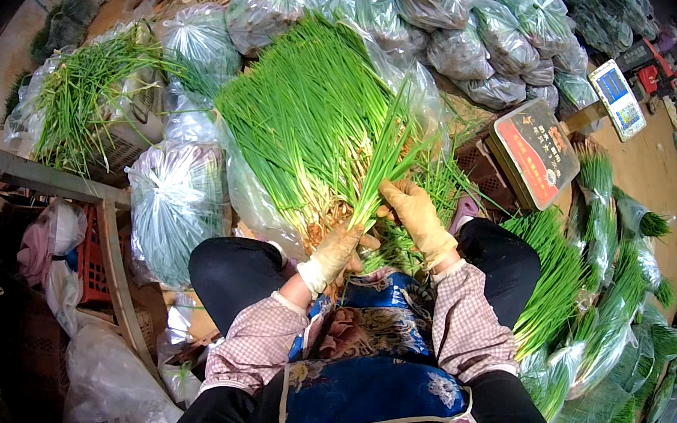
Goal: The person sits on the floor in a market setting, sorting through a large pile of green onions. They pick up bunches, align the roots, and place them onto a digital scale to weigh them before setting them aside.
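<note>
Fingers of the gloved left hand [333,251] closed round the root end of a small green bunch [383,170], which lies at the right edge of the pile [301,107], leaves pointing far; gloved right hand [418,216] just to its right, fingers bent against or nearly against the stalks, whether gripping cannot be told. Pile rests on clear plastic [256,210] beyond the apron [373,398], roots near, leaf tips far and left. Surroundings: tied bags [456,51] far, bagged bundle [175,206] left, scale [537,153] far right, green bundles [543,279] right.
</note>
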Tool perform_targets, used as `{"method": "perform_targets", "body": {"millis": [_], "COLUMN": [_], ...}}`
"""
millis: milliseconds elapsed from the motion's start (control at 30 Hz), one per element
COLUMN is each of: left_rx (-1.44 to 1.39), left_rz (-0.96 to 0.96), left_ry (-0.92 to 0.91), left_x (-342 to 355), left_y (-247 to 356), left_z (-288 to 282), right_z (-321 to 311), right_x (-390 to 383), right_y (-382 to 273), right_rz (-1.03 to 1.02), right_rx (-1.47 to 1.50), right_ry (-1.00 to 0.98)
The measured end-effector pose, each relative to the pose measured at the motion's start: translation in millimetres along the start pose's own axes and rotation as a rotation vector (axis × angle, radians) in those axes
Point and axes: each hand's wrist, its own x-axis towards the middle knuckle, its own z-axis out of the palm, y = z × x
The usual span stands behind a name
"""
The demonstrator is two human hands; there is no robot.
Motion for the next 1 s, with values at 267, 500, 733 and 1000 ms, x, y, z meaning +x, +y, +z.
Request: {"method": "perform_targets", "body": {"millis": [267,500,733,1000], "left_rx": [-0.145,-0.343,-0.046,-0.383], "left_rz": [-0.068,0.02,0.22,0.138], "left_ry": [-0.054,0.065,0.158,0.189], "left_x": [-1.3,7.9,17.9,4.9], "left_y": [1.3,-20.6,-49.4,-16.6], "left_z": [-0.2,9.1,-2.0,11.1], "right_z": [0.9,10.6,23.7,7.0], "right_x": [6.0,-28.2,-33.7,-61.1], "right_y": [18.7,11.1,27.6,13.5], "right_rz": [-0.112,0.001,0.049,0.267], "right_rx": [0.138,0.071,-0.061,-0.029], "right_ry": [-0.116,-0.263,-0.356,-0.78]}}
